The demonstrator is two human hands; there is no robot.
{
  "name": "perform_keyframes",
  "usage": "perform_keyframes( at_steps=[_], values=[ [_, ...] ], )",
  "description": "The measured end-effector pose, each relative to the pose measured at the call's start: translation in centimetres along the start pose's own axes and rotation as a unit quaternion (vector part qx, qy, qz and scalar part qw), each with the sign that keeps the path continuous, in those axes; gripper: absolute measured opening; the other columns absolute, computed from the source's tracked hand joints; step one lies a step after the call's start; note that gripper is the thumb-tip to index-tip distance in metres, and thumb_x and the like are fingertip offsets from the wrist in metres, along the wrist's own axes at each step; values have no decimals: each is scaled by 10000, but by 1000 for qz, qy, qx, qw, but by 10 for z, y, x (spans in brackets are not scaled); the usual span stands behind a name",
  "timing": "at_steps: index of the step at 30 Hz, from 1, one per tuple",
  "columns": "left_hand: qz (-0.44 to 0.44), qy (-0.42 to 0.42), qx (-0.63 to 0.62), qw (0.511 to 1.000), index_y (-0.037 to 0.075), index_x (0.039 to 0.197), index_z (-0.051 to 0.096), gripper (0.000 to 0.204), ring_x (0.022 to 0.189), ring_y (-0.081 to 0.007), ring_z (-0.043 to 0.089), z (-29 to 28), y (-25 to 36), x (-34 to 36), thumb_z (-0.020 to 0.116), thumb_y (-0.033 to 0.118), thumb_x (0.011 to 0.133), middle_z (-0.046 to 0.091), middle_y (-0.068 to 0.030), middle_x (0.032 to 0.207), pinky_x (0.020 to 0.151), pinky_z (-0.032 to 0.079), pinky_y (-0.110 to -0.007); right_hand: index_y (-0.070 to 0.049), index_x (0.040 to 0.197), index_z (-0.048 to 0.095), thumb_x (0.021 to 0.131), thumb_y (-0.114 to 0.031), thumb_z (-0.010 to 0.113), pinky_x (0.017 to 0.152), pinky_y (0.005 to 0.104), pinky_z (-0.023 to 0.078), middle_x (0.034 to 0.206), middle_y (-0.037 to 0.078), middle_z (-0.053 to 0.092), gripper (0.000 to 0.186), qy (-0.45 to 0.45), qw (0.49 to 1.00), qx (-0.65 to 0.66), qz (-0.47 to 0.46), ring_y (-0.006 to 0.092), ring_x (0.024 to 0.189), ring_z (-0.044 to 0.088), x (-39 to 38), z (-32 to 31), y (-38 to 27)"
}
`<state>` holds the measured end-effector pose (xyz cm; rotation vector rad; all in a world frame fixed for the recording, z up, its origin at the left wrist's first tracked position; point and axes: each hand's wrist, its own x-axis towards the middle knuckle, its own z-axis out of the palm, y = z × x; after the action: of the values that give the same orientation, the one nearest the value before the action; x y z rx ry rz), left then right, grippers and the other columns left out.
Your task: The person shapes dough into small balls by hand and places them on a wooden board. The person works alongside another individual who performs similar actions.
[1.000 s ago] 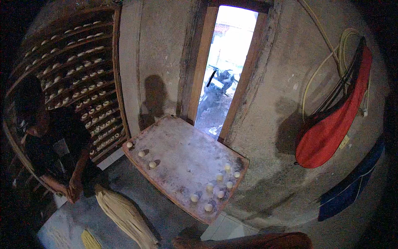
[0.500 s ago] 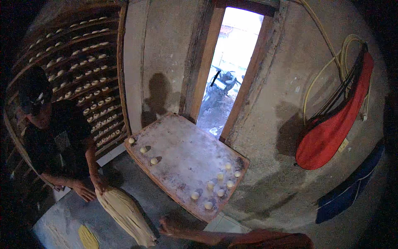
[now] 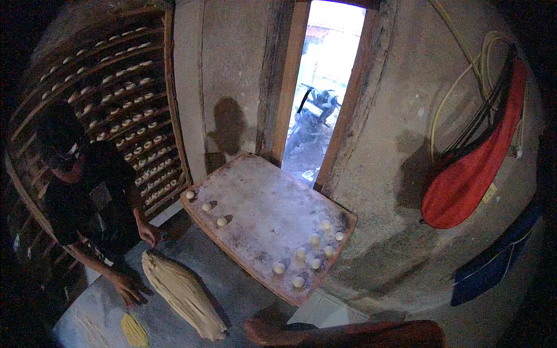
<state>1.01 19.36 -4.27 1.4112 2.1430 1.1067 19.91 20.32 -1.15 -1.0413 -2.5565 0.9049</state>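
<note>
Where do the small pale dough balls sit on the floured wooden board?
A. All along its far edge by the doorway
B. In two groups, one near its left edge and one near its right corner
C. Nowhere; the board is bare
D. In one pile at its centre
B: the dough balls lie on the wooden board as three near its left edge and a cluster towards its right corner.

Wooden board point(image 3: 261, 226): brown rim, surface dusted white with grey mottling. Dough balls point(image 3: 307, 255): pale cream. Long dough piece point(image 3: 183, 293), left of the right grip point(image 3: 258, 329): pale yellow with lengthwise ribbing. Small dough piece point(image 3: 133, 329): brighter yellow. Counter point(image 3: 93, 313): grey, floured white. Co-worker's shirt point(image 3: 87, 197): black. Hanging bag point(image 3: 470, 174): red. Hoses point(image 3: 458, 98): yellow and black.
</note>
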Motion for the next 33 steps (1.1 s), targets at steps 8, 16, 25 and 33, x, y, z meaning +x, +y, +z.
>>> perform_keyframes(
  at_steps=[8, 16, 25, 33],
  values=[
    [28, -33, 31, 999, 71, 1315, 565, 452, 1259, -408, 498, -57, -58, -66, 648, 172, 882, 519, -197, 1364, 1068, 418, -526, -10, 1081, 575, 925, -202, 596, 876, 506, 472, 1097, 203, 568, 248, -10, 1000, -20, 5, 377, 1066, 571, 3, -7, 3],
    [333, -294, 218, 869, 55, 1179, 619, 368, 1296, -412, 497, -147, -53, -48, 723, 65, 826, 564, -206, 1316, 1117, 406, -560, 30, 1214, 566, 946, -101, 546, 962, 472, 467, 1248, 213, 541, 299, 155, 973, 152, -77, 359, 1113, 563, -42, 11, 62],
    [326, -266, -242, 874, 27, 1380, 501, 628, 1112, -284, 632, 162, 356, 97, 691, -66, 789, 626, -159, 1232, 981, 507, -396, -52, 1156, 589, 788, -149, 842, 909, 434, 489, 1026, 107, 639, 457, 418, 904, 86, 32, 272, 1000, 627, -134, -260, 76],
    [449, -349, -194, 800, 62, 1480, 363, 744, 1211, -417, 572, 402, 386, 128, 686, 49, 809, 590, -197, 1304, 991, 464, -485, 4, 1498, 338, 691, -214, 939, 977, 445, 479, 1109, 134, 633, 1029, 625, 749, 22, 219, 289, 1030, 640, -154, -326, 250]
  ],
)
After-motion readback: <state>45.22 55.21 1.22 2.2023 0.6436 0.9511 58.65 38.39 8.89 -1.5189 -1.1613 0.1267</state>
